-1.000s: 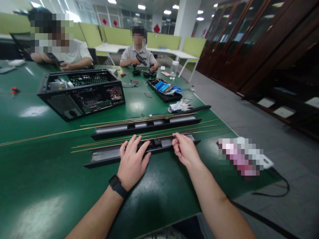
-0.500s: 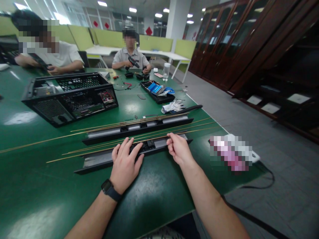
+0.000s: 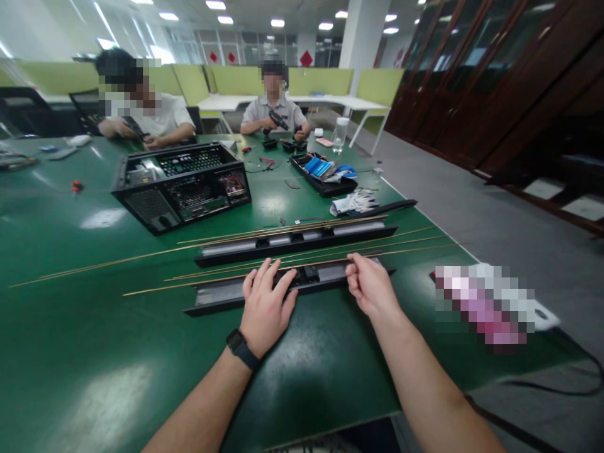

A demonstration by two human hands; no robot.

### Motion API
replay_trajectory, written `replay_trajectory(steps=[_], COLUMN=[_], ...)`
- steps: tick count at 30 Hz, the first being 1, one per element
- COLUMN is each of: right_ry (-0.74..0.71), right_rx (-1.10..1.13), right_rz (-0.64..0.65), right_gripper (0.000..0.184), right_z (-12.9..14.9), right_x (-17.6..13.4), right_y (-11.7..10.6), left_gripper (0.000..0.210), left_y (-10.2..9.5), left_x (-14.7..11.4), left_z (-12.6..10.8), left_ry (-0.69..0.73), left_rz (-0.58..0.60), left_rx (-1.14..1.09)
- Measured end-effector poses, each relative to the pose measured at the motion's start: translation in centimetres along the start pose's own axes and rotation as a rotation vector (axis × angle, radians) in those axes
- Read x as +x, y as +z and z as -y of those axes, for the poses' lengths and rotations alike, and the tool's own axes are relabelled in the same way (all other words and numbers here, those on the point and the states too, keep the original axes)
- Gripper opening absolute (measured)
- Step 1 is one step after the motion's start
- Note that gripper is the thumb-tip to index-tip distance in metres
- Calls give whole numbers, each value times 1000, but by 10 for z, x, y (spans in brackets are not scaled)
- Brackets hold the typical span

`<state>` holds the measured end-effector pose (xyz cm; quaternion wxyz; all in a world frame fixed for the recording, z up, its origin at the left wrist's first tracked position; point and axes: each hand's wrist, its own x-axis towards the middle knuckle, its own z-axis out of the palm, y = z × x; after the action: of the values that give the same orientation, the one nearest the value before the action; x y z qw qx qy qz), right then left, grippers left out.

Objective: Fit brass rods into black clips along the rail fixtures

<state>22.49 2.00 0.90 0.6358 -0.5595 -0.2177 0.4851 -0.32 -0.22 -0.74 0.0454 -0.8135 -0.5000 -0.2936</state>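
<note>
My left hand [image 3: 268,305], with a dark watch on its wrist, lies spread over the middle of the nearer black channel-shaped strip [image 3: 217,294]. Its fingertips reach the thin golden rods along the strip's back side. Near the strip's right end, my right hand [image 3: 374,284] is closed in a pinch on a thin golden rod [image 3: 151,289]. That rod sticks out past the strip at both ends. A second black channel strip [image 3: 349,235] lies behind, with more golden rods [image 3: 226,238] along it. Dark blocks inside the nearer strip are partly hidden by my left hand.
An open black computer case [image 3: 189,189] stands at the back left. Work gloves [image 3: 353,203] and a black tray [image 3: 325,186] of blue items sit behind the strips. A pixelated pink and white item [image 3: 481,302] lies right. Two people work across the table.
The view has turned left, so everything appears farther right. Both hands stay at about the same places along the nearer strip.
</note>
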Motion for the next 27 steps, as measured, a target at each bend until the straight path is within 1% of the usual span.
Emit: replay_trajectory(steps=[2,4,9,11,14,16,18,20,23,24,25,27], right_ry=[-4,-13,57,56,23,20,12,15,69,78,74,44], right_rx=[12,-9,-91,-87,-36,-13,-19,-44,-77,-76,-67,-30], right_rz=[-18,-2,166,151,36,3,19,70,168,180,170,100], right_gripper=[11,12,19,18,14,13,14,17,20,20,20,18], right_z=[1,0,-3,-2,0,1,0,-2,-4,-4,-4,-3], right_x=[2,0,-11,-11,-6,-2,-2,-4,-9,-10,-9,-7], right_y=[-1,1,7,7,3,2,2,4,6,6,6,4], left_gripper=[36,36,36,36,36,36,36,37,37,37,37,37], left_y=[0,-1,-1,-1,-1,-1,-1,-1,-2,-2,-2,-2], left_x=[0,0,0,0,0,-1,-1,-1,-1,0,0,0], left_z=[0,-1,-2,-2,-1,-1,-1,-1,-2,-2,-2,-2], left_ry=[-10,-19,-29,-31,-32,-34,-38,-44,-45,-45,-45,-43], left_rz=[4,8,20,21,22,22,22,21,24,23,22,18], left_rx=[-9,-13,-29,-32,-36,-37,-34,-29,-24,-23,-22,-22])
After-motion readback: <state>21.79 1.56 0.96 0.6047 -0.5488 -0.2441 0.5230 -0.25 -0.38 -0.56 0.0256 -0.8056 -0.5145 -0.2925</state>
